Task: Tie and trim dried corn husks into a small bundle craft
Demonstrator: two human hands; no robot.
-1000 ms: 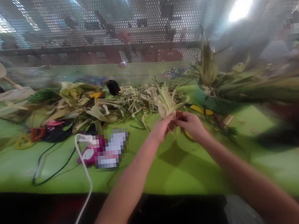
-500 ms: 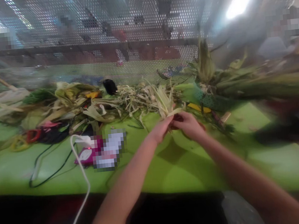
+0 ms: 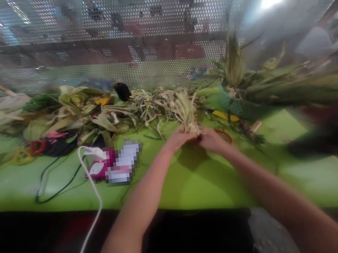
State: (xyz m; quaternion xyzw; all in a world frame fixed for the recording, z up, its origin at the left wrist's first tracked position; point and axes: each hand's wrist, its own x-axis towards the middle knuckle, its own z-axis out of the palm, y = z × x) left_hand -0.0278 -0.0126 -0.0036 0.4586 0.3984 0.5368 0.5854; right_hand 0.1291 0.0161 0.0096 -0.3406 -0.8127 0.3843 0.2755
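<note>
Both my hands meet over the green table (image 3: pixel 193 184), at the base of a bundle of pale dry corn husks (image 3: pixel 187 110). My left hand (image 3: pixel 176 138) has its fingers closed round the bundle's lower end. My right hand (image 3: pixel 212 140) is closed against the same end from the right. A red rubber band (image 3: pixel 224 133) lies on the table just right of my right hand. The frame is blurred, so the fingertips are not sharp.
A heap of husks and leaves (image 3: pixel 89 114) runs along the back of the table below a perforated screen (image 3: pixel 147 32). A green mesh basket (image 3: pixel 239 109) with corn stalks stands at right. A white cable (image 3: pixel 93 191), black cord and pink item (image 3: pixel 99 170) lie at left.
My hands have moved slightly away from me, toward the husk pile, and stayed closed on the bundle. The view has tilted a little.
</note>
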